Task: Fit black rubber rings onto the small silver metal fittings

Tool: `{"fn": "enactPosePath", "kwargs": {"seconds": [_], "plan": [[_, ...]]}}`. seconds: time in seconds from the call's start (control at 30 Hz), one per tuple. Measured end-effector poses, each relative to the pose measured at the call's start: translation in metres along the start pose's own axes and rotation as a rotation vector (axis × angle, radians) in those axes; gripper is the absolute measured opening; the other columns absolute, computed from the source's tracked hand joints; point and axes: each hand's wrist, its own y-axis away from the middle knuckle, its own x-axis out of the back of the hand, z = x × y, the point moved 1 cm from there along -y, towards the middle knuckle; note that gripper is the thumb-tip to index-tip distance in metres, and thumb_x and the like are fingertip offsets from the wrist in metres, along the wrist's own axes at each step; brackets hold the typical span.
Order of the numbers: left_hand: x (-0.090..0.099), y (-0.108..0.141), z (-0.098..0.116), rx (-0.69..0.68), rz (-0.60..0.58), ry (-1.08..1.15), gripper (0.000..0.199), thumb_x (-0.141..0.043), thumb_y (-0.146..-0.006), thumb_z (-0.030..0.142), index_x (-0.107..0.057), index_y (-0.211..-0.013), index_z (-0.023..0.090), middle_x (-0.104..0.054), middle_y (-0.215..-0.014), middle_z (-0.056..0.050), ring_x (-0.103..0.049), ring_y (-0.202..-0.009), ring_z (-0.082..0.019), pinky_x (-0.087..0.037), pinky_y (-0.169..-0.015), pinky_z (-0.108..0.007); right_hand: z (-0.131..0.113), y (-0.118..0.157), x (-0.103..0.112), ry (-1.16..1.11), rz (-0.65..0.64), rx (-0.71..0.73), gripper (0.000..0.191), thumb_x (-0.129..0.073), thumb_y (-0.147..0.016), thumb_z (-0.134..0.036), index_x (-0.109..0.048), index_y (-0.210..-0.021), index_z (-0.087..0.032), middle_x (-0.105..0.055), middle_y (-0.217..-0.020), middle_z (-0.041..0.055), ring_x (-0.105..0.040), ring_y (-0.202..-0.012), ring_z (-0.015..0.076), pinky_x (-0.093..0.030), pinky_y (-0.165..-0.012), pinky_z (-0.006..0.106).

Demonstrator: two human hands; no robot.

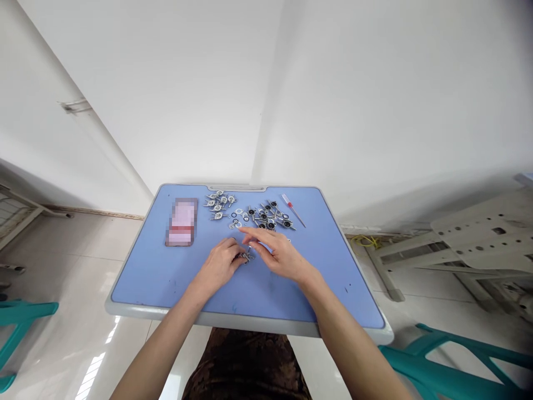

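My left hand (221,261) is closed on a small metal part (247,257) over the middle of the blue table (258,303). Right beside it, my right hand (277,251) has its fingers bent round the top of that part; what its fingertips pinch is too small to make out. Beyond my hands lie small rings (239,212). Several silver metal parts (218,207) lie behind and to the left. Another group, with black round faces (267,208), lies behind and to the right.
A phone (182,222) lies on the table's left. A thin tool with a red collar (293,210) lies at the back right. Teal stools (449,366) stand on the floor at both sides, and a white wall (208,100) rises behind the table.
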Motion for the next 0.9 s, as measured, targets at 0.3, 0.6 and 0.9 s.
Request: {"fn": "enactPosePath", "kwargs": {"seconds": [0.3, 0.6, 0.9], "plan": [[0.0, -0.0002, -0.0005, 0.002, 0.0, -0.005, 0.012, -0.058, -0.088, 0.019, -0.068, -0.094, 0.015, -0.061, -0.092, -0.006, -0.06, -0.088, -0.02, -0.049, -0.081, -0.033, 0.0001, 0.0005, 0.0007, 0.075, -0.009, 0.006, 0.038, -0.043, -0.096, -0.024, -0.048, -0.134, -0.026, -0.067, -0.099, 0.0068, -0.063, -0.088, 0.0189, -0.053, -0.077, 0.034], [-0.0001, -0.0005, -0.0008, 0.004, 0.001, -0.003, 0.011, -0.058, -0.088, 0.019, -0.068, -0.093, 0.016, -0.062, -0.092, -0.006, -0.061, -0.088, -0.02, -0.049, -0.081, -0.034, 0.0017, 0.001, 0.0021, 0.104, 0.044, 0.023, 0.038, -0.046, -0.095, -0.023, -0.049, -0.133, -0.024, -0.068, -0.096, 0.0058, -0.062, -0.085, 0.0172, -0.053, -0.075, 0.033], [-0.0004, -0.0007, -0.0013, 0.005, 0.001, 0.003, 0.011, -0.059, -0.088, 0.019, -0.068, -0.094, 0.016, -0.062, -0.095, -0.006, -0.061, -0.088, -0.02, -0.05, -0.082, -0.034, 0.0061, 0.0014, 0.0015, 0.158, 0.131, -0.004, 0.026, -0.052, -0.093, -0.024, -0.059, -0.118, -0.023, -0.07, -0.094, 0.0054, -0.063, -0.082, 0.0177, -0.054, -0.073, 0.033]]}}
